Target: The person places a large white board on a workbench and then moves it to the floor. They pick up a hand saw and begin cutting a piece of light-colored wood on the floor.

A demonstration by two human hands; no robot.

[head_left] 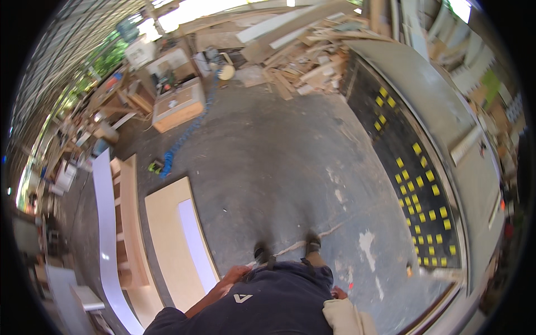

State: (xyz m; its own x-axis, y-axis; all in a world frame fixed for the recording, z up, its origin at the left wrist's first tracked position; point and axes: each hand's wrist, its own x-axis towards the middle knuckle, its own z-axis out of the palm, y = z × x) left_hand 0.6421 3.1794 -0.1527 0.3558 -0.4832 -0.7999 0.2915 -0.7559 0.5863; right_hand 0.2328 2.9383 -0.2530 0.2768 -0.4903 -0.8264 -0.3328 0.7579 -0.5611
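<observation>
My left hand hangs beside my waist, against my dark shirt; its fingers are blurred and I cannot make out anything in them. Of my right hand only a small part shows at my other side, just past a cream cloth that covers most of that arm; its fingers are hidden. The board nearest my left hand is a pale wooden panel lying on the floor, with a long whitish strip on its right half.
Left of the panel lies a slatted wooden frame beside a long white board. A coiled blue hose ends at a yellow-green tool. Scrap wood is piled far back. A long bench with a yellow-dotted black side stands right.
</observation>
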